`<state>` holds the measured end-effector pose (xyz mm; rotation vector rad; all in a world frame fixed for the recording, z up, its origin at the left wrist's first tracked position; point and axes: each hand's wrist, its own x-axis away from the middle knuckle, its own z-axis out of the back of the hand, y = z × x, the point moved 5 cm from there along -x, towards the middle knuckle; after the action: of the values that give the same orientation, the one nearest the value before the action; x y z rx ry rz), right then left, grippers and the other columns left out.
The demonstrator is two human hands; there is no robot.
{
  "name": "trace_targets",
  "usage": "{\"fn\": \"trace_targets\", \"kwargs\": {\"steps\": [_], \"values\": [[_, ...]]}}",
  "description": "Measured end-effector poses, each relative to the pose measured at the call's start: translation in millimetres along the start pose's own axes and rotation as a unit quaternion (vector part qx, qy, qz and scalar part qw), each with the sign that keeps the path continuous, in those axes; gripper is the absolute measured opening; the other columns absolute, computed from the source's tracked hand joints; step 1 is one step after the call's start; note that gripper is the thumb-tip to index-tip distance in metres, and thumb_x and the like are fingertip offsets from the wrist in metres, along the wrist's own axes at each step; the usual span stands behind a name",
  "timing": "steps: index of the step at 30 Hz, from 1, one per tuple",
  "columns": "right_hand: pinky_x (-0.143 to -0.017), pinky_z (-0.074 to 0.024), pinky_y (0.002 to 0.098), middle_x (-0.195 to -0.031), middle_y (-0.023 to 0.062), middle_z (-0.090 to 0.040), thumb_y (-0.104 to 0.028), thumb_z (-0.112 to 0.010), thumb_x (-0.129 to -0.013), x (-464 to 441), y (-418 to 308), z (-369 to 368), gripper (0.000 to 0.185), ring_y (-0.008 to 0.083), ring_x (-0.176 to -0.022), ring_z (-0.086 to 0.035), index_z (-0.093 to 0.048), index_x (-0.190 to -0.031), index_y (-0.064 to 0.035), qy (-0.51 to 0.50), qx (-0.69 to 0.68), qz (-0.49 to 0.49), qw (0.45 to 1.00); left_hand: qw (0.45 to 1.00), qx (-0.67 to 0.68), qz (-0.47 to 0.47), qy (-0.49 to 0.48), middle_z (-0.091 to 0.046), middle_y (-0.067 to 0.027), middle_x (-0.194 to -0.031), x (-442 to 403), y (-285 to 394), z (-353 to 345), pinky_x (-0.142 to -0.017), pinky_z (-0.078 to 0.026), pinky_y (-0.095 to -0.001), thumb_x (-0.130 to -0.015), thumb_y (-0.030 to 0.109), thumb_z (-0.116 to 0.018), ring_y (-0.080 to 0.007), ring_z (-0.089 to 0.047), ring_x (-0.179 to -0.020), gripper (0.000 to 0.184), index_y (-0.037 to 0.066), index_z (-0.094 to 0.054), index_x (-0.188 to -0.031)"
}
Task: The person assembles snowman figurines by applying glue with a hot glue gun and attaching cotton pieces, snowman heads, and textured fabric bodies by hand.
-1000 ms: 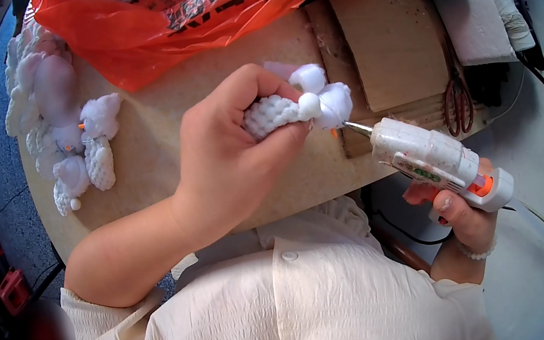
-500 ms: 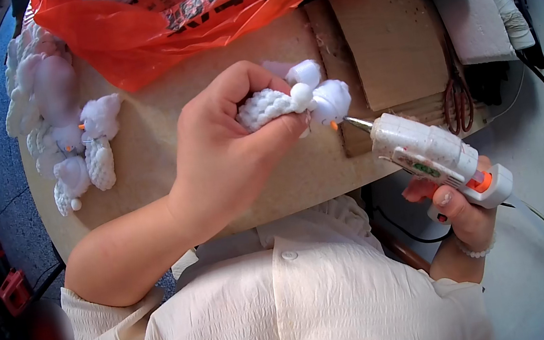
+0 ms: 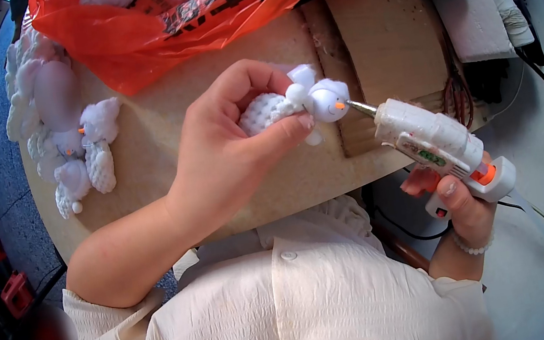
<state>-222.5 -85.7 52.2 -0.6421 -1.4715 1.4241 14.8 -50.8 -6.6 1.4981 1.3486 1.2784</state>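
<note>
Between the thumb and fingers of my left hand [image 3: 228,131] is a small white snowman doll [image 3: 330,100] with an orange nose, a drawn smile and a knitted body. Its head points right, its face turned up toward me. My right hand [image 3: 467,212] is wrapped round the handle of a white hot glue gun [image 3: 428,135]. The metal tip is beside the snowman's head, close to the face; whether it touches, I cannot tell. Part of the doll's body is hidden behind my fingers.
Several finished-looking snowman dolls [image 3: 101,162] lie at the table's left. A red plastic bag [image 3: 197,31] with black print spreads across the back. On the right are cardboard [image 3: 387,49], scissors [image 3: 458,98], a white foam block [image 3: 471,30] and a thread spool [image 3: 507,12].
The snowman has been rolled in my left hand, so its face and nose now show more fully. My right hand has shifted the glue gun slightly, its tip a little higher and farther right.
</note>
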Motion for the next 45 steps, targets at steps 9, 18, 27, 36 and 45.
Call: {"fn": "trace_targets", "kwargs": {"steps": [9,18,27,36,45], "values": [[-0.067,-0.0513,0.0247,-0.076,0.0102,-0.069,-0.028,-0.077,-0.076,-1,2,1,0.043,0.015,-0.069,-0.066,-0.068,-0.1,0.0067,0.0,0.0,0.009,1.0,0.995,0.083,0.044,0.018,-0.06,-0.0014,-0.089,0,-3,-1,-0.065,-0.046,-0.0206,-0.082,0.004,-0.07,-0.0057,-0.056,-0.076,0.022,0.002,-0.057,-0.099],[-0.065,-0.0514,0.0254,-0.072,0.0095,-0.069,-0.031,-0.075,-0.076,0,3,0,0.044,0.0149,-0.067,-0.066,-0.069,-0.098,0.0062,0.005,0.017,0.023,1.0,0.994,0.093,0.054,0.021,-0.06,-0.0005,-0.086,1,-5,-1,-0.064,-0.045,-0.0208,-0.082,0.005,-0.071,-0.0053,-0.055,-0.075,0.02,0.003,-0.058,-0.097],[-0.065,-0.0517,0.0252,-0.073,0.0096,-0.069,-0.026,-0.076,-0.076,2,2,-3,0.042,0.0149,-0.066,-0.066,-0.068,-0.099,0.0073,-0.001,0.009,0.026,1.0,0.987,0.131,0.09,0.011,-0.063,-0.0038,-0.091,0,-10,2,-0.063,-0.048,-0.0272,-0.083,0.004,-0.068,-0.0112,-0.061,-0.079,0.018,0.007,-0.054,-0.095],[-0.064,-0.0512,0.0247,-0.074,0.0096,-0.069,-0.026,-0.076,-0.076,1,3,-5,0.042,0.0145,-0.066,-0.065,-0.068,-0.1,0.0072,0.005,-0.01,0.028,1.0,0.979,0.168,0.114,0.023,-0.062,-0.003,-0.084,1,-8,-1,-0.065,-0.046,-0.0252,-0.081,0.006,-0.07,-0.0082,-0.056,-0.073,0.017,0.004,-0.057,-0.092],[-0.065,-0.0511,0.0246,-0.073,0.0091,-0.069,-0.023,-0.076,-0.076,3,6,-7,0.035,0.0147,-0.066,-0.065,-0.07,-0.093,0.0063,-0.006,-0.016,0.022,1.0,0.968,0.21,0.138,-0.006,-0.064,-0.0051,-0.092,1,-13,0,-0.065,-0.047,-0.0285,-0.084,0.007,-0.066,-0.0137,-0.061,-0.081,0.016,0.008,-0.056,-0.096]]}}
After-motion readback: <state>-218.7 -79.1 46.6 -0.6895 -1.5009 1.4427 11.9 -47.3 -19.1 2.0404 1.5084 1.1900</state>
